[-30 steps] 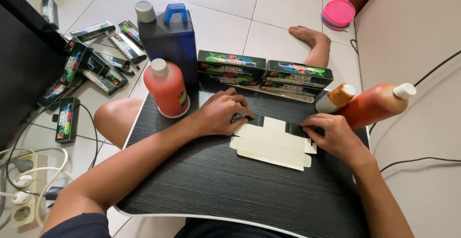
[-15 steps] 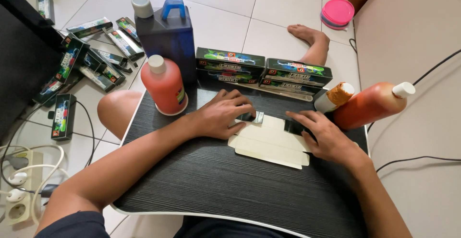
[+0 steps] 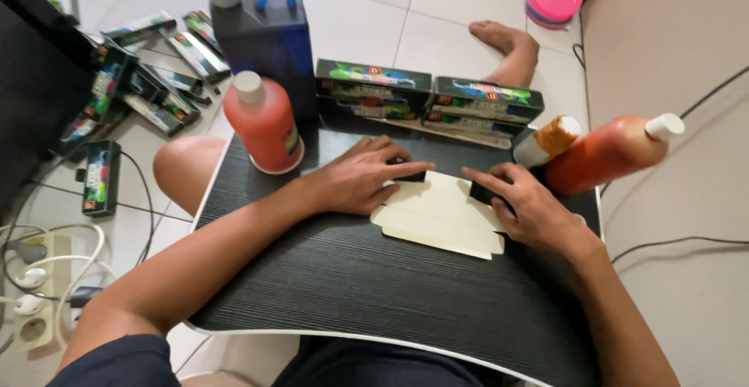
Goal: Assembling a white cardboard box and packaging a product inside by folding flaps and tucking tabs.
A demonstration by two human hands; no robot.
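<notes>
The flat cream carton blank (image 3: 441,215) lies mid-tabletop (image 3: 351,278); left hand (image 3: 359,180) and right hand (image 3: 527,207) press its dark end flaps flat, fingers spread, gripping nothing; folding seems underway, needing firm creases.

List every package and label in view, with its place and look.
Flat carton: cream, unfolded, on the black board under both hands.
Boxes: long, dark with green and blue print, stacked at the board's far edge.
Loose boxes: same kind, scattered on the floor tiles, left.
Red bottle's label: small, multicoloured.
</notes>
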